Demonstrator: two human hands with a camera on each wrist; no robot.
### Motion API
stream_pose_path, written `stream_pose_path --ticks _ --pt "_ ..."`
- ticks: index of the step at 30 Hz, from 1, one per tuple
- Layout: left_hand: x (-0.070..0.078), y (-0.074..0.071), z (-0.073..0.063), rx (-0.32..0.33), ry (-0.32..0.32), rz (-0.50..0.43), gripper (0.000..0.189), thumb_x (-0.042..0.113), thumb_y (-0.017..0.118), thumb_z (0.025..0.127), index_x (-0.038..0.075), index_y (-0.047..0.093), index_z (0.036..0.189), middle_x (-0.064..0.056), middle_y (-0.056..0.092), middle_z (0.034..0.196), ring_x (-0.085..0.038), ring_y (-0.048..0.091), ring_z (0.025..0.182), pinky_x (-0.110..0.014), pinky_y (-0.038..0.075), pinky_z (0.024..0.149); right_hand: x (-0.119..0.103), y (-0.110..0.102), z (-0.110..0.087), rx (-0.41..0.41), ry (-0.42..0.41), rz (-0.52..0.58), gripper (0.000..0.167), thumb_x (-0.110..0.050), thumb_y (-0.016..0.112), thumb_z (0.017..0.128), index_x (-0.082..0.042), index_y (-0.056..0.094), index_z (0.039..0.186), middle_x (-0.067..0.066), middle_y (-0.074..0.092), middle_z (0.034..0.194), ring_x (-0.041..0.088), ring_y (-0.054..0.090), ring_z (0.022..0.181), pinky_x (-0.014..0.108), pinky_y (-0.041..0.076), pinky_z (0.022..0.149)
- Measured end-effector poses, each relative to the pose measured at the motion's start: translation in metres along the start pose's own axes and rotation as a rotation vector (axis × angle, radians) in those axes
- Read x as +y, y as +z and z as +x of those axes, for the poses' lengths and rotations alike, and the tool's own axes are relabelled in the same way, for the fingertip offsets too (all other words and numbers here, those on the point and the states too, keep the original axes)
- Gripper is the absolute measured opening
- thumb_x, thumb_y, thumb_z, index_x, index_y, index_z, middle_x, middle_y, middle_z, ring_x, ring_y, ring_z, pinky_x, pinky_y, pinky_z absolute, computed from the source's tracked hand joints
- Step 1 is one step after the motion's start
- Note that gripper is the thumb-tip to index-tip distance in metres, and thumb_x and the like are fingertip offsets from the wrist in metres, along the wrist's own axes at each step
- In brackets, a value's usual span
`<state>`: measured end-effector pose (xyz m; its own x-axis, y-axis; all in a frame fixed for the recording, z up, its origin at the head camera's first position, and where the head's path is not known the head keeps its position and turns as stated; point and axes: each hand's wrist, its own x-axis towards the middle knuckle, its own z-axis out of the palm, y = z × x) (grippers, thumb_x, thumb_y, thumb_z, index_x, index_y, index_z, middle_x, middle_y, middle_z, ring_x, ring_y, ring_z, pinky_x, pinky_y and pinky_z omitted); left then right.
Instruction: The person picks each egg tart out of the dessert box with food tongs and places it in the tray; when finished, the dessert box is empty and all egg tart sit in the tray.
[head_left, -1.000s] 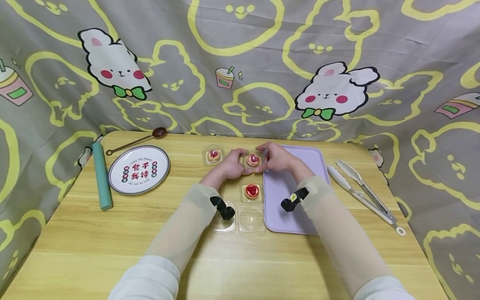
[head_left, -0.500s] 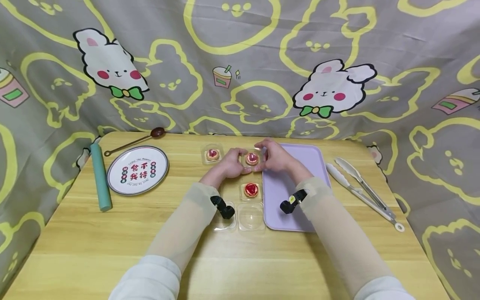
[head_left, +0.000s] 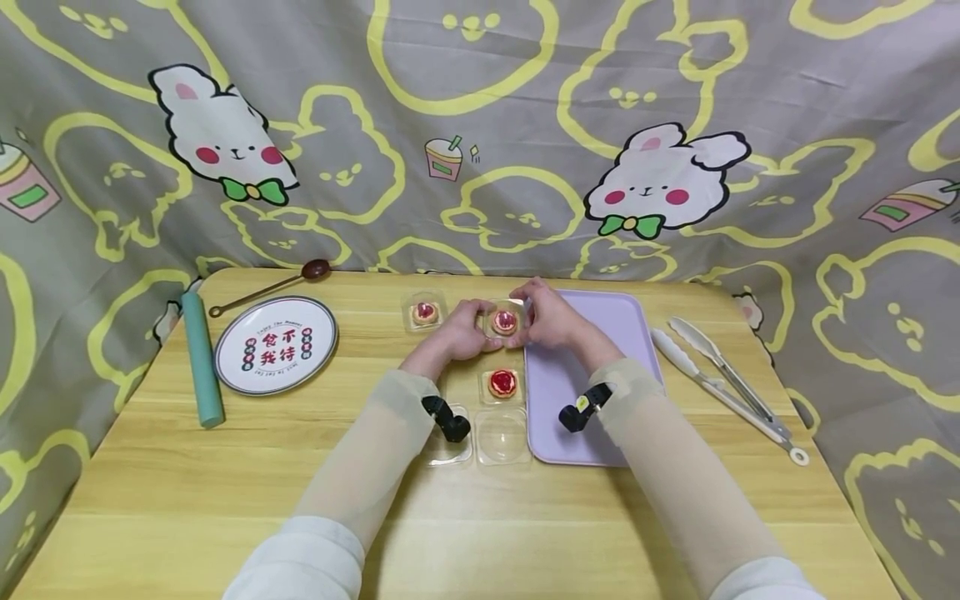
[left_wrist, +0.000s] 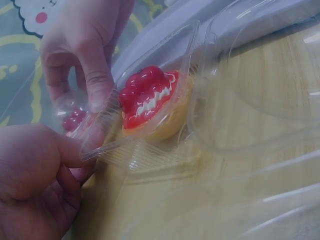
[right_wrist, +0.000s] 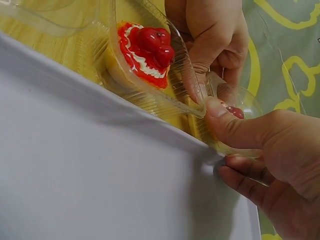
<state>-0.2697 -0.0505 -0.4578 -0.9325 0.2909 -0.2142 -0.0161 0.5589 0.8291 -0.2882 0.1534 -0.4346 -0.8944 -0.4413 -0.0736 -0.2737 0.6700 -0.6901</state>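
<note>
At the back middle of the table, a small clear plastic pastry box [head_left: 504, 303] with its domed lid over a red-topped tart [head_left: 505, 322] sits between my two hands. My left hand [head_left: 461, 330] pinches its left side, thumb toward me. On the opposite side my right hand [head_left: 553, 320] grips it between thumb and fingers, overlapping the tray's corner. Nearer me stands a second box holding another red fruit tart [head_left: 502, 384], its lid [head_left: 502, 434] folded back flat. The held tart is partly hidden behind fingers in both wrist views.
A lidded box with a tart [head_left: 425, 312] stands to the left. Right of the boxes lies a lilac tray [head_left: 540, 446], then tongs [head_left: 731, 392]. A plate [head_left: 276, 345], teal rolling pin [head_left: 202, 360] and long-handled brown spoon [head_left: 270, 288] lie at left. A patterned curtain [head_left: 480, 125] backs the table.
Both hands keep hold of the same pastry box, with only slight finger shifts at its edges. The other things stay where they were; the head view shifts a little.
</note>
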Motion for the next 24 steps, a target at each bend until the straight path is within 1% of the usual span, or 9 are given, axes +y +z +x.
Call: stream_pose_path --ticks 5,7,10,12,17,19,24 --pt "0.0005 -0.0009 -0.002 0.001 0.013 -0.008 0.072 0.008 0.088 0.086 0.002 0.053 0.149 -0.02 0.053 0.146 -0.034 0.051 0.136 -0.044 0.035 0.122 -0.001 0.0007 0.0005 0.014 -0.001 -0.016 0.083 -0.011 0.104 0.066 0.008 0.056 0.13 0.019 0.05 0.126 0.025 0.059 0.083 0.036 0.052 0.074" --pt "0.0001 -0.0012 -0.0021 0.0 0.017 -0.011 0.072 0.008 0.088 0.086 0.001 0.053 0.149 -0.021 0.052 0.146 -0.034 0.051 0.136 -0.044 0.035 0.122 -0.0013 0.0008 0.0004 0.018 0.0 -0.019 0.083 -0.012 0.104 0.065 0.007 0.056 0.129 0.019 0.05 0.125 0.025 0.058 0.086 0.037 0.051 0.077" --pt "-0.0016 -0.0018 -0.0018 -0.001 0.017 -0.017 0.075 0.008 0.088 0.086 0.002 0.052 0.151 -0.022 0.051 0.147 -0.035 0.05 0.135 -0.046 0.035 0.122 -0.0018 0.0005 0.0 0.012 0.006 -0.015 0.084 -0.013 0.104 0.066 0.006 0.055 0.132 0.019 0.051 0.126 0.025 0.058 0.086 0.037 0.052 0.077" --pt "-0.003 -0.0016 -0.001 -0.002 0.022 -0.028 0.077 0.008 0.088 0.086 0.004 0.051 0.154 -0.021 0.051 0.147 -0.035 0.05 0.136 -0.046 0.034 0.122 -0.0018 0.0 -0.0003 0.004 0.012 -0.013 0.086 -0.013 0.103 0.067 0.007 0.054 0.135 0.02 0.05 0.128 0.025 0.059 0.085 0.038 0.053 0.076" --pt "-0.0053 -0.0013 0.0002 0.0 0.064 -0.046 0.079 0.005 0.087 0.085 0.01 0.05 0.155 -0.018 0.056 0.143 -0.035 0.053 0.132 -0.047 0.038 0.119 -0.0012 -0.0019 -0.0005 -0.013 0.006 -0.043 0.094 -0.018 0.103 0.069 0.009 0.053 0.144 0.021 0.05 0.132 0.024 0.061 0.086 0.037 0.054 0.08" --pt "-0.0051 -0.001 0.0002 0.003 0.071 -0.041 0.076 0.005 0.088 0.084 0.008 0.053 0.152 -0.019 0.057 0.141 -0.035 0.054 0.13 -0.047 0.039 0.118 -0.0008 -0.0022 -0.0007 -0.015 0.001 -0.045 0.095 -0.018 0.103 0.069 0.009 0.053 0.144 0.021 0.051 0.132 0.025 0.061 0.087 0.038 0.054 0.081" --pt "-0.0032 -0.0001 -0.0015 0.013 0.048 0.021 0.078 0.011 0.091 0.083 0.002 0.054 0.15 -0.021 0.054 0.143 -0.036 0.053 0.131 -0.048 0.038 0.12 0.0001 -0.0009 -0.0015 -0.009 -0.014 -0.036 0.093 -0.019 0.104 0.066 0.009 0.056 0.14 0.019 0.053 0.128 0.025 0.063 0.086 0.037 0.056 0.078"
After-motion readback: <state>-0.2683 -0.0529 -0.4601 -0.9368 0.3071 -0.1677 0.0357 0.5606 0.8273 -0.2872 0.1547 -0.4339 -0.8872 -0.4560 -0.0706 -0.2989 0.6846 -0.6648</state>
